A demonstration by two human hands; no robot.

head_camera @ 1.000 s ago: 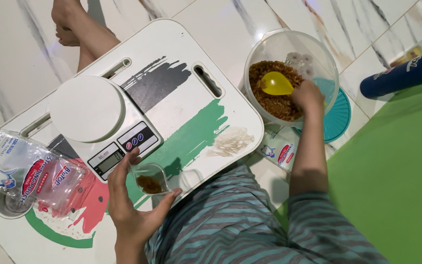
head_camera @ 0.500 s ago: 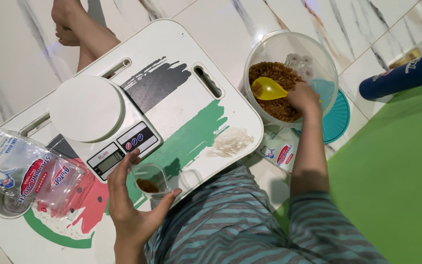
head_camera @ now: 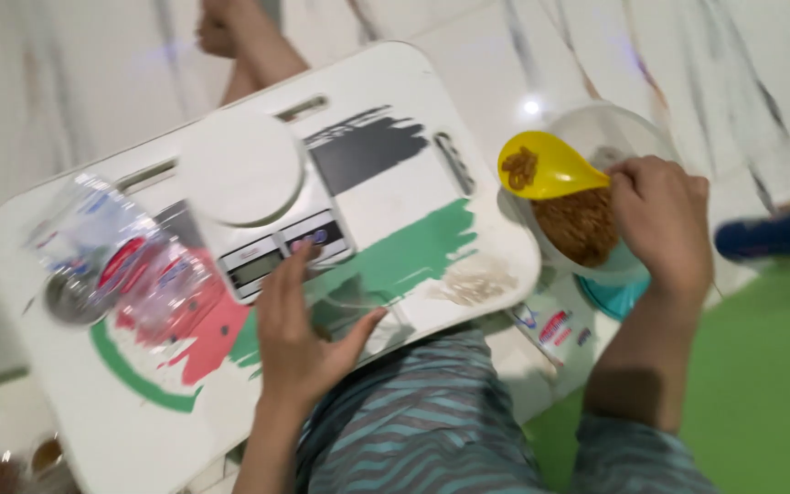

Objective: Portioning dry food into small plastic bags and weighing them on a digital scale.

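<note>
The right hand point(head_camera: 660, 220) was closed around the handle of a yellow spoon point(head_camera: 546, 166), which carried a small heap of brown crumbly stuff in its bowl. The spoon hung at about ten o'clock from that hand, just over the left rim of a clear plastic bowl point(head_camera: 596, 123) that sat on the floor beside the desk point(head_camera: 395, 197). More of the same brown stuff point(head_camera: 580, 224) lay in the bowl, directly below and to the five o'clock side of the spoon.

The left hand point(head_camera: 299, 343) rested on the near edge of the desk, fingers curved partly round a small clear cup point(head_camera: 347, 297); motion blur made the cup's contents hard to tell. The thumb sat at the cup's three o'clock side and the fingers at its nine o'clock side.

At twelve o'clock from the left hand stood a white kitchen scale point(head_camera: 253, 187) with a round platform, its display just beside the fingertips. At nine o'clock from that hand lay clear plastic bags with red print point(head_camera: 130, 265), blurred. A small pale pile point(head_camera: 475, 282) lay on the desk at three o'clock from the cup. A teal lid point(head_camera: 616, 300) showed under the bowl, and a green mat point(head_camera: 761, 384) covered the floor at four o'clock.
</note>
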